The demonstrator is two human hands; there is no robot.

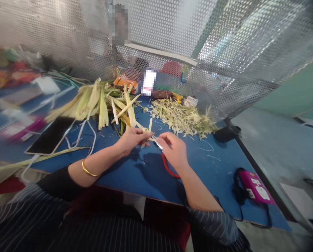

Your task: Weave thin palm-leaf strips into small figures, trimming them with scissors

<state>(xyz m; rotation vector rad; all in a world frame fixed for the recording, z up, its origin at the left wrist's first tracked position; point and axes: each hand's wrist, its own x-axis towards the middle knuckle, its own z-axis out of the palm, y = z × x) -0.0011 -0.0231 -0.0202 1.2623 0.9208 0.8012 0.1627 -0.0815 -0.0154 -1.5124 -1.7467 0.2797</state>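
My left hand [132, 139], with a gold bangle on its wrist, pinches a pale yellow palm-leaf strip [148, 128] over the blue table [135, 175]. My right hand [173, 150] is closed on red-handled scissors [164, 158], whose metal blades meet the strip right beside my left fingertips. A pile of long pale green leaves [93, 101] lies just beyond my left hand. A heap of short leaf cuttings [182, 117] lies beyond my right hand.
A dark tablet [51, 134] with white cables lies at the left. A pink device [254, 187] with a black strap sits near the table's right edge. A small black object [226, 133] sits by the perforated metal screen [224, 52], with an orange box [125, 84] at the back.
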